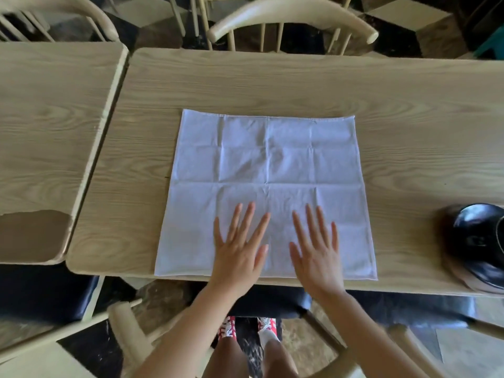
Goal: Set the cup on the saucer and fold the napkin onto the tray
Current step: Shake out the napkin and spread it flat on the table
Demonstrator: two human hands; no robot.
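Note:
A white napkin [268, 165] lies spread out flat and square on the wooden table [409, 132], its near edge at the table's front edge, with fold creases across it. My left hand [240, 246] and my right hand [316, 252] rest flat on its near part, side by side, fingers spread, holding nothing. At the right edge of the view sits a glossy black dish, the saucer or tray [480, 246], blurred and partly cut off. No cup is in view.
A second wooden table [49, 126] adjoins on the left, with a narrow gap between. Pale wooden chairs [291, 15] stand at the far side. A chair with a dark seat [41, 296] is at the near left.

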